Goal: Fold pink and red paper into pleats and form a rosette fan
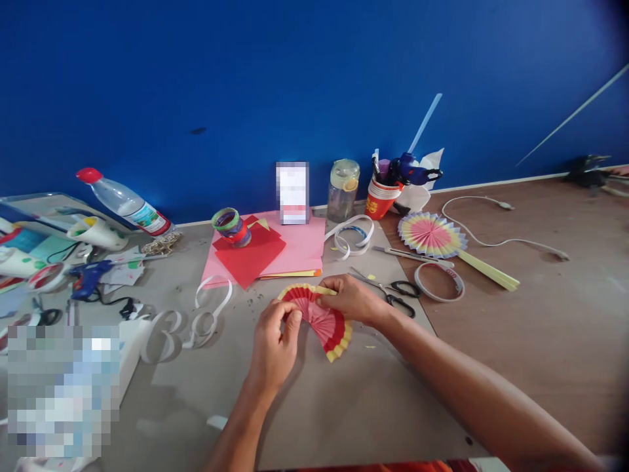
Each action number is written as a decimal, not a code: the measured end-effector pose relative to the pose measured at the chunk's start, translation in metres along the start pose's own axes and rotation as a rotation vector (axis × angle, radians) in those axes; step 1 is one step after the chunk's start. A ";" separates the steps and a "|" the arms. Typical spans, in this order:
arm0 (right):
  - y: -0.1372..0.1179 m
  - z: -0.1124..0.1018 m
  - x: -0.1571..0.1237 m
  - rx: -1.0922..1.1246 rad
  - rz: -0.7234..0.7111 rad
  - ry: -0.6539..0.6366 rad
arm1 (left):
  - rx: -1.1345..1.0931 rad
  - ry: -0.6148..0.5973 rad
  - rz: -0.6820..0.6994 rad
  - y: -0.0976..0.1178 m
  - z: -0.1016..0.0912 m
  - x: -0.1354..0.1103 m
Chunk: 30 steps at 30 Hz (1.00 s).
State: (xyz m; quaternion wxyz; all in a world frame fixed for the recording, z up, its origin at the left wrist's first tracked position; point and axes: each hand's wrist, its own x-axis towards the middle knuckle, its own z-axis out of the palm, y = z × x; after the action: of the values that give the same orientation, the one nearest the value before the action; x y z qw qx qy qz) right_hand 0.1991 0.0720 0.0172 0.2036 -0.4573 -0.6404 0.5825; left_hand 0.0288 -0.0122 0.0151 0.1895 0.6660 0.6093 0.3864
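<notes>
A pleated paper fan (328,326), pink in the middle with red and yellow bands at its edge, is spread between my hands above the table. My left hand (278,337) pinches its left side between thumb and fingers. From the right, my right hand (350,298) grips the upper edge, with its fingertips on the yellow rim. Black-handled scissors (403,298) lie just beyond my right wrist. A finished-looking round paper fan (431,235) with a pale yellow handle rests farther right.
Red paper squares (253,255) and a tape roll (230,226) lie on pink sheets (304,246). Behind stand a phone (293,193), a jar (343,193) and a red cup (381,200). White strips (209,324), a bottle (130,206) and a glue gun (91,278) are leftward. A tape ring (439,283) lies right.
</notes>
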 end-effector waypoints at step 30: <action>-0.007 0.015 -0.009 -0.084 -0.102 -0.051 | -0.076 0.063 -0.119 0.002 0.003 0.001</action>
State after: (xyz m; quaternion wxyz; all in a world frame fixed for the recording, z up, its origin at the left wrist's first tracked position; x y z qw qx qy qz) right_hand 0.1894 0.0575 0.0225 0.1972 -0.4173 -0.6915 0.5557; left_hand 0.0323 -0.0115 0.0152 0.2180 0.6086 0.6382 0.4181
